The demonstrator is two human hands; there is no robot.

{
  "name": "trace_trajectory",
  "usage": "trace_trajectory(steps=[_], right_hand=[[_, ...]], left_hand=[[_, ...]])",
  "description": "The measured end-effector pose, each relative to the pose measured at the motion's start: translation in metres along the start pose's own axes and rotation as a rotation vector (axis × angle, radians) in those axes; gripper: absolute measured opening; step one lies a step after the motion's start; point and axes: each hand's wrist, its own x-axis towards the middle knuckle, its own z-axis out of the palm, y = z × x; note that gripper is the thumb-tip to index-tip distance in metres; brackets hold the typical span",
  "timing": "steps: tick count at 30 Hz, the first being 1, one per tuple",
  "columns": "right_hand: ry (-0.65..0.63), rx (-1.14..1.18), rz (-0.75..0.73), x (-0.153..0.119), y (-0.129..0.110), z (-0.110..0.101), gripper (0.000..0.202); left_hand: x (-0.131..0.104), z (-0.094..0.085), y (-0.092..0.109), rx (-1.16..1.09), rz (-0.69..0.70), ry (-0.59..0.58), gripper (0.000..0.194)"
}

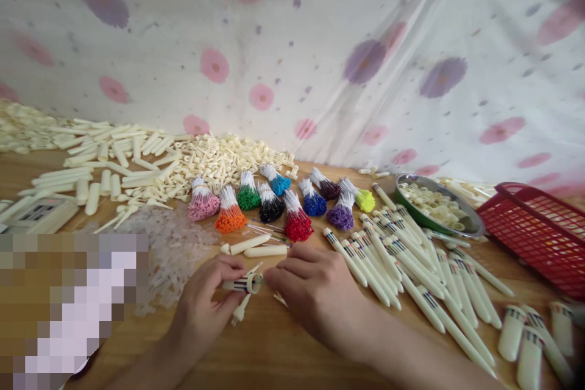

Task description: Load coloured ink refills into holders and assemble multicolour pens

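A short cream pen barrel [242, 284] with dark and coloured strips along its side lies between the thumb and fingers of my left hand [208, 295], its open end facing right. Close to that end are the pinched fingertips of my right hand [315, 292]; what they hold, if anything, is too small to make out. Beneath the barrel, a small cream piece [239, 312] rests on the wooden table [274, 365]. Two cream tubes [265, 251] lie just behind my hands. Beyond them stand bundles of coloured refills, among them red [298, 219] and orange [230, 213].
Many multicolour pens [393, 256] spread across the right, near a metal bowl [475, 225] of cream rings and a red basket [539, 225]. Clear plastic bits [169, 256] and heaps of cream parts [219, 158] lie left and behind. A patterned sheet [292, 42] hangs at the back.
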Motion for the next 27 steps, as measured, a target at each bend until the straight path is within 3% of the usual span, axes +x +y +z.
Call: trace_trajectory(steps=[5,9,13,16,19,22,24,27], right_hand=[[0.079,-0.042,-0.158,-0.004,0.000,0.001,0.024],[0.163,-0.099,-0.199,-0.008,0.004,0.002,0.026],[0.163,-0.104,-0.144,-0.015,0.013,0.001,0.024],[0.139,-0.067,0.013,-0.026,0.024,0.001,0.018],[-0.002,-0.070,0.283,-0.042,0.035,0.008,0.011],[-0.282,-0.207,0.550,-0.060,0.041,0.021,0.010],[-0.429,-0.290,0.643,-0.071,0.043,0.030,0.009],[-0.529,-0.300,0.724,-0.079,0.044,0.039,0.010]], left_hand=[[0.002,-0.003,0.006,0.105,0.062,0.049,0.023],[0.002,-0.004,0.005,0.188,0.099,0.054,0.021],[0.003,-0.005,0.003,0.244,0.120,0.044,0.017],[0.005,-0.005,0.003,0.271,0.147,0.052,0.014],[0.006,-0.004,0.003,0.279,0.162,0.066,0.009],[0.005,-0.001,0.000,0.240,0.130,0.061,0.010],[0.004,0.001,-0.003,0.193,0.057,0.053,0.012],[0.001,0.005,-0.008,0.111,-0.060,0.038,0.015]])
